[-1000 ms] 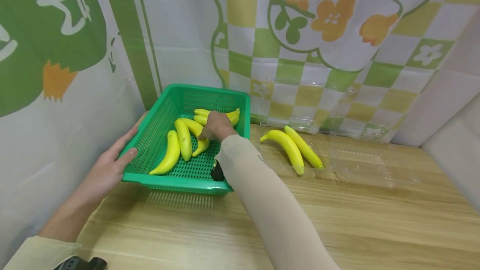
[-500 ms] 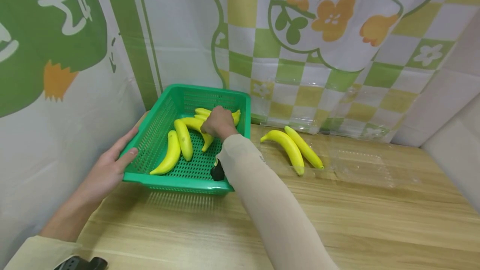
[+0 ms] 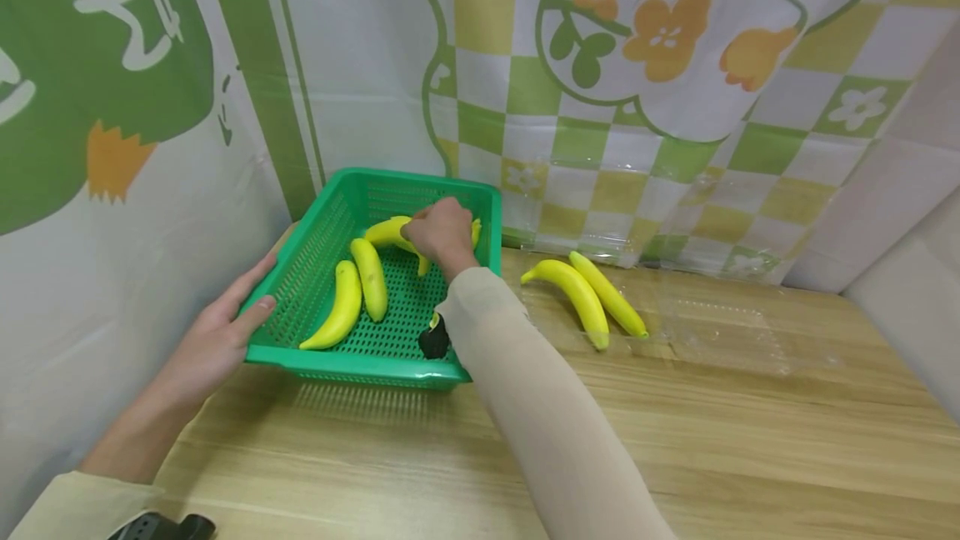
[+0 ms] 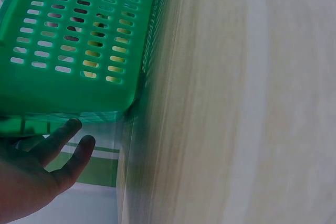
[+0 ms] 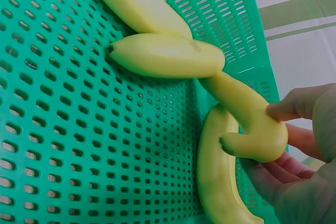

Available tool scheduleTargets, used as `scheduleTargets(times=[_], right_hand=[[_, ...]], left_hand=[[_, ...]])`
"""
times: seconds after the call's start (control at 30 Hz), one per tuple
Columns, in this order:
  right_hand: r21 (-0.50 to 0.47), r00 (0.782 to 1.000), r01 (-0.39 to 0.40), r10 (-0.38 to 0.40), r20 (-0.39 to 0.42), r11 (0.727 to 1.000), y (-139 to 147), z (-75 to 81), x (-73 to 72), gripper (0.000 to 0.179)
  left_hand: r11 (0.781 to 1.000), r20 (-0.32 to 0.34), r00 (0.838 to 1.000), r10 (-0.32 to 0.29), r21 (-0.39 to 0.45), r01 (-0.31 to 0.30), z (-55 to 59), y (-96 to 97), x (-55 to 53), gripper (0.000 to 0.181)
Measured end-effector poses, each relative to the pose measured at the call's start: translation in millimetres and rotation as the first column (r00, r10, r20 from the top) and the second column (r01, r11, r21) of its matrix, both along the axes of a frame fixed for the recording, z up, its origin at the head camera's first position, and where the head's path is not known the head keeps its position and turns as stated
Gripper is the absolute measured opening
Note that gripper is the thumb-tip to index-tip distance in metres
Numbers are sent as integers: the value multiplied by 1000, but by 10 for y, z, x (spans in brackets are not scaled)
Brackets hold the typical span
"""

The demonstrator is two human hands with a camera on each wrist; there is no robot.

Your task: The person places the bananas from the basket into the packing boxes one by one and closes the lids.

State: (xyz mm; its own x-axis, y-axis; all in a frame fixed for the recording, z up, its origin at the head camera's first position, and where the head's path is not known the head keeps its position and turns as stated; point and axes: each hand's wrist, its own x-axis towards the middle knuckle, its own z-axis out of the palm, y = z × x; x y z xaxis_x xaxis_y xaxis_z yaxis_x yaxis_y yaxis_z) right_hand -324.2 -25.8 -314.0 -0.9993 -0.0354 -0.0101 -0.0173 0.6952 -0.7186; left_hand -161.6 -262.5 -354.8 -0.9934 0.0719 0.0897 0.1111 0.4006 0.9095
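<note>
Green basket [image 3: 356,366], L rear of tabletop [image 3: 675,440], far rim nr printed cloth [image 3: 360,65]; more tabletop in front | mesh floor [image 3: 401,307] shows betw. two bananas [image 3: 345,302] & R hand [image 3: 442,232] | single banana [image 5: 252,111] pinched in R hand, twd far rim | L hand [image 3: 216,337], well apart, clamped on L rim, thumb on top

Gloss and grain

The green rectangular plastic basket [image 3: 360,367] looks glossy; 2 curved yellow bananas [image 3: 576,290] outside it look smooth, faintly shiny. The thin clear plastic packaging [image 3: 723,333] gleams. The pale-brown wood-grained tabletop [image 3: 720,457] looks smooth.
</note>
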Motion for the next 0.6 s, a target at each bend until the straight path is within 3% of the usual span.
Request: scheduleTargets(times=[0.33, 0.6], right_hand=[[-190, 998, 36, -44, -37, 981, 11, 23, -32, 34], [-260, 996, 47, -63, -57, 965, 4, 46, -23, 35]], left_hand=[[1000, 1, 1000, 4, -4, -4, 5, 6, 1, 61], [1000, -7, 1000, 9, 4, -9, -5, -4, -7, 61]])
